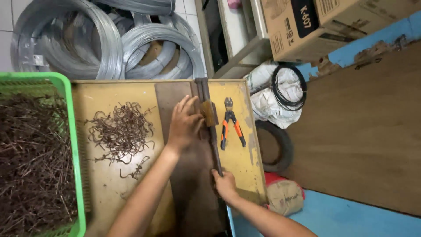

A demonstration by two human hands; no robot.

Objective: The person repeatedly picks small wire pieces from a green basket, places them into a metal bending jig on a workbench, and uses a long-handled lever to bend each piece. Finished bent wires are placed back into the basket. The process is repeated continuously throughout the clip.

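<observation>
Yellow workbench (109, 184) beside wire coils (109, 44): left hand (184, 123) pressed flat by bending tool (209, 123), right hand (226, 184) gripping its lever; bent hooks (120, 129) piled mid-bench, straight rods (30, 162) filling green crate (70, 145) at left edge.

A low yellow-painted wooden work table (109, 184), scuffed and stained, stands in the middle of the view. Behind it, large coils of shiny grey galvanised wire (109, 44) lean against a white tiled wall (5, 26). Beside the coils stands a pale metal-framed shelf unit (239, 39), and next to that brown cardboard boxes (307, 26) are stacked. The floor is painted bright blue (351, 215), chipped in places, with a broad brown wooden board (364, 131) lying over it. A white woven sack (274, 105) and a black rubber tyre (280, 147) sit just beside the table. The light is soft and even.
</observation>
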